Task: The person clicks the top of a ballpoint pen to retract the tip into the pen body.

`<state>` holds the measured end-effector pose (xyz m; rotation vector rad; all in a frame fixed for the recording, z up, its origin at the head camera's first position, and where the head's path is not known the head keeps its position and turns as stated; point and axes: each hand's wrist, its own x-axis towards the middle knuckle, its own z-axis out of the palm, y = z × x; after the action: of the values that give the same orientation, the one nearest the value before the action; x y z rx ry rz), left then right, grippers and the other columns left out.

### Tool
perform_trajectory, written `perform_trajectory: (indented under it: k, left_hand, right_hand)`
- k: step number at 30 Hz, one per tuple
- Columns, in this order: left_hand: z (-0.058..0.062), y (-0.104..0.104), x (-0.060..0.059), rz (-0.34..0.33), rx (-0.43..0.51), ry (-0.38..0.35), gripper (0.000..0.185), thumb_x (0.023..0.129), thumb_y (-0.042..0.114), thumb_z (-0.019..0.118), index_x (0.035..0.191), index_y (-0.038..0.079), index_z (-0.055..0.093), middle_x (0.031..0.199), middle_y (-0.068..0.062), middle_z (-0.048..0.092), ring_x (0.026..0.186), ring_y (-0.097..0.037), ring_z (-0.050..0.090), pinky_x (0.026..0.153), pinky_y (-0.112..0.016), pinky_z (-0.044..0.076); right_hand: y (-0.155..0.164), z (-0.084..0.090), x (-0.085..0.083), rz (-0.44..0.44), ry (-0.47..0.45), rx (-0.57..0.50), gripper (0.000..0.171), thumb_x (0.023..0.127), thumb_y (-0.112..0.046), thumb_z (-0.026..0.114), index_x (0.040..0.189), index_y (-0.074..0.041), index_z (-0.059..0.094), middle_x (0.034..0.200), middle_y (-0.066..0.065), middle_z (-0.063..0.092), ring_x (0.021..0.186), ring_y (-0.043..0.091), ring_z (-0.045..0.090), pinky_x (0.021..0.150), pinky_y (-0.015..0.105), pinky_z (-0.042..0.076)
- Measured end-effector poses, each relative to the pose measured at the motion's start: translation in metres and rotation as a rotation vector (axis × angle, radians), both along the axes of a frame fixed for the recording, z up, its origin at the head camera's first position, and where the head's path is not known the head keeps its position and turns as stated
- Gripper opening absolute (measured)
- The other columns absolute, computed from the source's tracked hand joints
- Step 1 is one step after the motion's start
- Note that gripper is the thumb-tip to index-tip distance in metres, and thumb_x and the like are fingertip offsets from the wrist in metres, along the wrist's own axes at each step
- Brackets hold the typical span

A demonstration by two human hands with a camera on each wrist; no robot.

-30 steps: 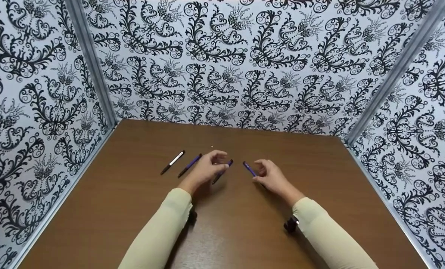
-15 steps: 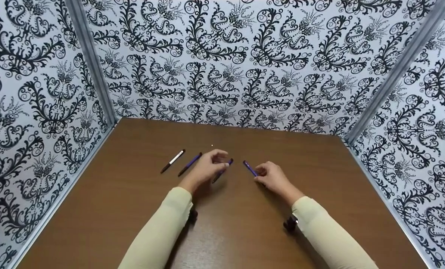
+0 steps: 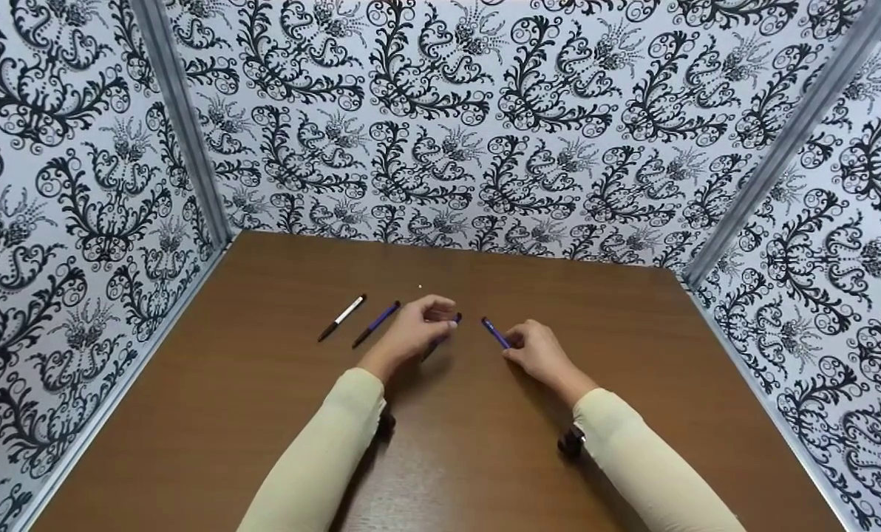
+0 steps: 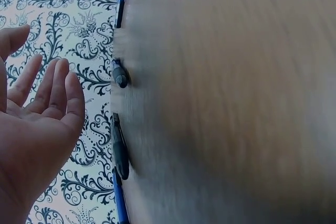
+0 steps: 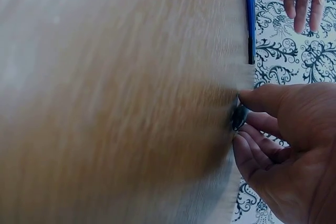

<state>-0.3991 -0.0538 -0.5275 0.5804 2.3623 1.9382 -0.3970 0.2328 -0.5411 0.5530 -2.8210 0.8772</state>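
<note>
Purple pen [image 3: 495,333] between right-hand fingers [image 5: 252,98]

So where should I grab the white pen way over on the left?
Pinch the white pen at the middle of its barrel, coming straight down from above. It lies flat on the table, slanted, with clear space on both long sides, so finger and thumb can close across its thin width. The left hand is nearer.
</note>
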Motion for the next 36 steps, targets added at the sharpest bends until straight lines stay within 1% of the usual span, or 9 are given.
perform_trajectory:
  k: [7, 13, 19, 24, 30, 33, 36]
  left_hand:
    - [-0.0001, 0.0006, -0.0004, 0.000, -0.005, 0.004, 0.043, 0.101, 0.006, 0.076, 0.141, -0.006, 0.066, 0.135, -0.027, 0.070, 0.123, -0.037, 0.069, 0.101, -0.040, 0.059]
    - [0.0019, 0.0010, 0.0003, -0.002, 0.001, 0.007, 0.041, 0.101, 0.006, 0.076, 0.139, -0.004, 0.067, 0.134, -0.026, 0.071, 0.124, -0.039, 0.068, 0.102, -0.040, 0.059]
    - [0.0038, -0.0008, 0.0028, -0.006, 0.014, -0.019, 0.037, 0.103, 0.009, 0.076, 0.138, 0.001, 0.069, 0.138, -0.026, 0.068, 0.124, -0.036, 0.067, 0.097, -0.039, 0.060]
    - [0.0025, -0.0016, 0.0018, -0.014, 0.012, -0.013, 0.036, 0.103, 0.009, 0.076, 0.138, 0.002, 0.070, 0.139, -0.027, 0.068, 0.123, -0.035, 0.068, 0.097, -0.038, 0.060]
    - [0.0019, -0.0019, 0.0008, -0.008, -0.007, -0.020, 0.035, 0.103, 0.009, 0.076, 0.138, 0.004, 0.070, 0.137, -0.024, 0.070, 0.122, -0.031, 0.069, 0.098, -0.038, 0.059]
    - [0.0026, -0.0017, 0.0009, -0.008, 0.000, -0.025, 0.035, 0.103, 0.009, 0.076, 0.138, 0.004, 0.070, 0.136, -0.025, 0.070, 0.119, -0.029, 0.070, 0.098, -0.038, 0.059]
    - [0.0030, -0.0013, 0.0015, -0.011, 0.021, -0.030, 0.035, 0.103, 0.007, 0.076, 0.137, 0.002, 0.070, 0.134, -0.028, 0.070, 0.115, -0.028, 0.071, 0.097, -0.040, 0.060]
  right_hand:
    - [-0.0006, -0.0002, 0.0010, -0.006, -0.020, 0.017, 0.022, 0.090, -0.003, 0.089, 0.110, 0.002, 0.083, 0.098, 0.012, 0.070, 0.094, 0.030, 0.066, 0.087, 0.049, 0.055]
    - [-0.0007, -0.0008, 0.0006, -0.010, -0.018, 0.006, 0.023, 0.088, -0.002, 0.088, 0.110, 0.002, 0.083, 0.097, 0.013, 0.071, 0.093, 0.031, 0.067, 0.086, 0.050, 0.055]
    - [-0.0014, 0.0006, -0.0001, -0.024, -0.064, -0.036, 0.017, 0.092, 0.000, 0.086, 0.109, 0.000, 0.084, 0.100, 0.011, 0.079, 0.096, 0.030, 0.074, 0.089, 0.049, 0.060]
    - [-0.0020, 0.0001, 0.0001, -0.055, -0.078, -0.038, 0.014, 0.094, -0.001, 0.085, 0.108, -0.001, 0.085, 0.099, 0.009, 0.080, 0.096, 0.027, 0.073, 0.087, 0.048, 0.060]
    - [-0.0032, -0.0006, 0.0006, -0.078, -0.039, -0.048, 0.013, 0.090, 0.003, 0.085, 0.102, -0.001, 0.086, 0.092, 0.007, 0.080, 0.089, 0.024, 0.071, 0.084, 0.044, 0.059]
    - [-0.0036, 0.0002, 0.0012, -0.089, -0.031, -0.053, 0.013, 0.087, 0.004, 0.084, 0.098, -0.001, 0.085, 0.088, 0.006, 0.079, 0.085, 0.022, 0.068, 0.081, 0.041, 0.057]
    - [-0.0042, 0.0010, 0.0014, -0.097, -0.035, -0.056, 0.014, 0.086, 0.004, 0.081, 0.098, -0.001, 0.085, 0.088, 0.007, 0.079, 0.084, 0.021, 0.066, 0.078, 0.039, 0.056]
